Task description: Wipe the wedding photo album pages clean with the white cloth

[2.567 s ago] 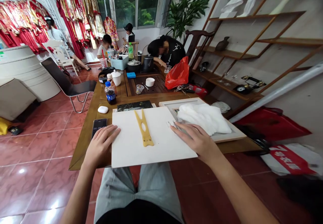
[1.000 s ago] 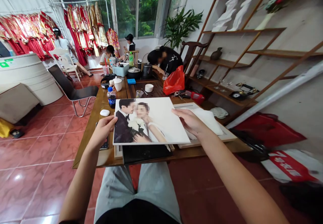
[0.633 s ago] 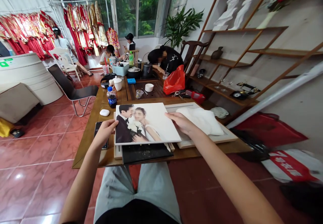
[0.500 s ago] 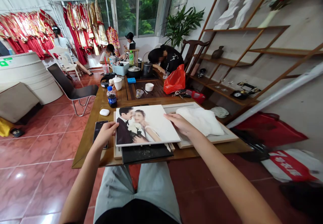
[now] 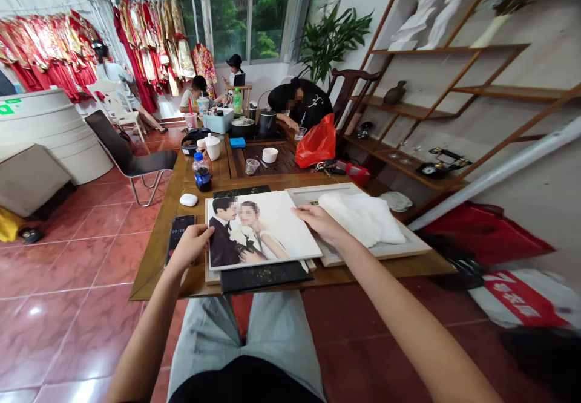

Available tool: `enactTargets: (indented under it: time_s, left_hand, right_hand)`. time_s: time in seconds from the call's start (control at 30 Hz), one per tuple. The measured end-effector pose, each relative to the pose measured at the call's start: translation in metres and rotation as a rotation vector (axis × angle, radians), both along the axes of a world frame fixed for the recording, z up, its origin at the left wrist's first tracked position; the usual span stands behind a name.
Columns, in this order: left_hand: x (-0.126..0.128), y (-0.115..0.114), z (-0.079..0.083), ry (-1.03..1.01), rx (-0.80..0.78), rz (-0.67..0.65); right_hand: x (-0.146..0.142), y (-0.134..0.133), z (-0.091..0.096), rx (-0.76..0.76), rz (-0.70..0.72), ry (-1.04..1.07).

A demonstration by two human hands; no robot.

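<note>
A white-edged wedding photo panel (image 5: 290, 227) is gripped at both sides, tilted a little above the things on the table. My left hand (image 5: 193, 247) pinches its left edge, and my right hand (image 5: 320, 222) holds its right edge with the thumb on top. Under the panel lies a black sheet (image 5: 267, 277), which shows at the front and back. Beneath that, part of a pale wooden frame (image 5: 212, 277) peeks out. To the right, a white-backed frame (image 5: 420, 247) carries a bundle of soft white padding (image 5: 363, 218). A phone (image 5: 181, 227) lies beside my left hand.
On the wooden table (image 5: 154, 258) stand a cola bottle (image 5: 201, 173), an earbud case (image 5: 188, 199), a white bowl (image 5: 269, 155) and a red plastic bag (image 5: 318, 141). A person in black (image 5: 302, 103) leans over the far side. Shelving (image 5: 490, 91) rises on the right.
The photo panel has come down slightly toward me, its front edge lower. More of the black sheet shows behind it. Both hands keep their hold.
</note>
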State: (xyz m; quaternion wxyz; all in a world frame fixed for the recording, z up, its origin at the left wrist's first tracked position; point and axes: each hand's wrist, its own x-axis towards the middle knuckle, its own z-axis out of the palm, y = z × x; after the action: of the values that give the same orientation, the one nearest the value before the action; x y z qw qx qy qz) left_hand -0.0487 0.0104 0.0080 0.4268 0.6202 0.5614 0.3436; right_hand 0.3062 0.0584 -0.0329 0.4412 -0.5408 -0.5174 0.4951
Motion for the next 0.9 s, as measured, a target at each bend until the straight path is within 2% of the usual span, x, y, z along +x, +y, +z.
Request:
enactTargets:
  time_s: [0.2,0.3,0.37,0.5,0.6,0.73,0.8,0.9]
  left_hand:
    - [-0.002,0.002,-0.006,0.03,0.012,0.02]
    - [-0.003,-0.001,-0.009,0.12,0.056,0.034]
    - [-0.002,-0.004,-0.008,0.275,0.171,0.106]
    - [0.008,-0.005,0.003,0.536,0.521,0.27]
    - [0.022,0.004,0.013,0.636,0.671,0.152]
    - [0.046,0.028,0.021,0.785,0.616,-0.097]
    - [0.055,0.041,0.02,0.827,0.577,-0.192]
    - [0.063,0.055,0.014,0.842,0.525,-0.255]
  right_hand:
    - [-0.002,-0.002,-0.003,0.062,-0.004,-0.08]
    - [0.001,-0.005,-0.003,0.11,-0.026,-0.164]
    - [0.007,-0.008,0.0,0.163,-0.076,-0.241]
    - [0.032,-0.02,0.015,0.323,-0.244,-0.44]
    - [0.056,-0.03,0.02,0.4,-0.319,-0.625]
    - [0.082,-0.039,0.009,0.365,-0.277,-1.14]
    - [0.089,-0.041,0.0,0.326,-0.233,-1.236]
    - [0.095,-0.042,-0.009,0.284,-0.2,-1.276]
